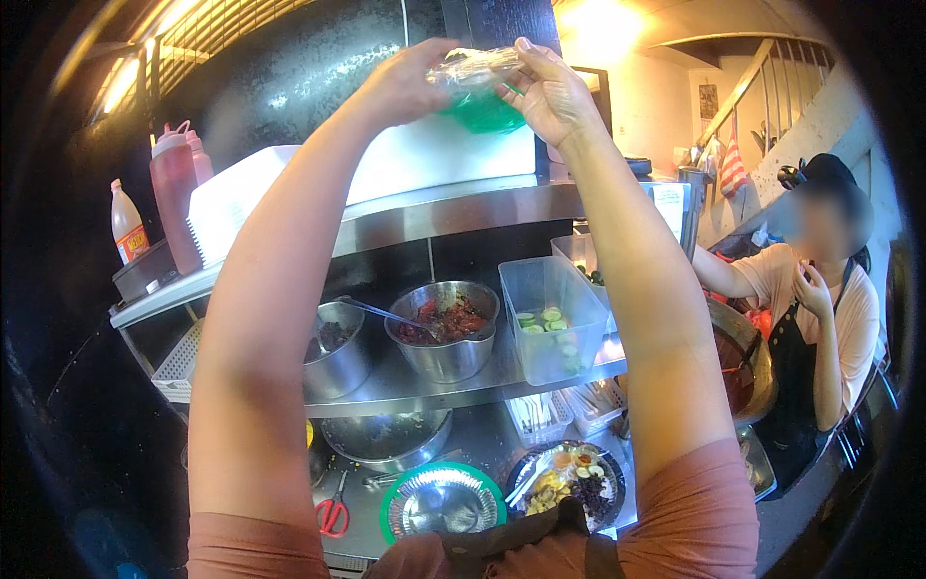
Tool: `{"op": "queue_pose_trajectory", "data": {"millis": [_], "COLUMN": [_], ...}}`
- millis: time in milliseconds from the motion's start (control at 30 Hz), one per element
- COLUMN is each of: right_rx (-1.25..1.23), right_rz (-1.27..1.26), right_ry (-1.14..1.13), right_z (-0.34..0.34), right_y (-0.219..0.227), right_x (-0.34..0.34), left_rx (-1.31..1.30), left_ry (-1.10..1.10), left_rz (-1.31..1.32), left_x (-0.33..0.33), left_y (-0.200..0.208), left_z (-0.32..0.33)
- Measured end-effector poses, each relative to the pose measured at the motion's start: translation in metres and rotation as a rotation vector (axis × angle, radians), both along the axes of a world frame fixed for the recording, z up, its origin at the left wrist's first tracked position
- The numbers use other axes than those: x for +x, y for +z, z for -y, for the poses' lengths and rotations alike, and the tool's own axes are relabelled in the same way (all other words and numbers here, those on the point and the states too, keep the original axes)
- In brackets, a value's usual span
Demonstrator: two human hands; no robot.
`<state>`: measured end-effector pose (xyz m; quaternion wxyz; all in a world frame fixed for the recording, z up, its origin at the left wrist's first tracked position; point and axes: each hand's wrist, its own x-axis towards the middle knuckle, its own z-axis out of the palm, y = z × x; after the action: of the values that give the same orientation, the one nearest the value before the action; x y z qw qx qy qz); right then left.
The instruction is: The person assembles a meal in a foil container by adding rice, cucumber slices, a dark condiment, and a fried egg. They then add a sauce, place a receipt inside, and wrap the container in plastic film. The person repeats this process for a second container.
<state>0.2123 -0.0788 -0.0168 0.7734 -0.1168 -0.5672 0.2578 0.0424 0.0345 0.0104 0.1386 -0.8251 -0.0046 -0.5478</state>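
Both my arms reach up to the top shelf. My left hand (403, 85) closes on the left side of a crinkled clear plastic wrapping (473, 66), its fingers partly blurred. On the other side, my right hand (558, 96) grips the wrapping's edge between thumb and fingers. Something green and rounded (490, 114) shows through or under the plastic; its kind is unclear. Behind the hands stands a long white box-like block (439, 154) on the steel upper shelf (453, 214). Below, on the counter, sits a green-rimmed plate (392, 516) with a shiny clear lining.
A steel pot (444, 362) of red food with a spoon and a clear tub (540, 352) of cucumber slices occupy the middle shelf. Red-handled scissors (333, 516) and a filled dark plate (519, 473) lie below. Squeeze bottles (174, 193) stand left; a co-worker (820, 289) is at right.
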Motion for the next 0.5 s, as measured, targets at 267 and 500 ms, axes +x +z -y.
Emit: {"op": "queue_pose_trajectory", "data": {"millis": [267,500], "right_rx": [0.074,-0.169], "right_rz": [0.301,0.644], "right_ry": [-0.413,-1.133], "right_z": [-0.013,-0.035], "right_y": [-0.003,0.003], "right_x": [-0.014,-0.029], "left_rx": [-0.013,-0.043], "left_ry": [0.046,-0.105], "left_rz": [0.113,0.495], "left_x": [-0.006,-0.036], "left_y": [0.011,0.035], "left_z": [0.045,0.055]}}
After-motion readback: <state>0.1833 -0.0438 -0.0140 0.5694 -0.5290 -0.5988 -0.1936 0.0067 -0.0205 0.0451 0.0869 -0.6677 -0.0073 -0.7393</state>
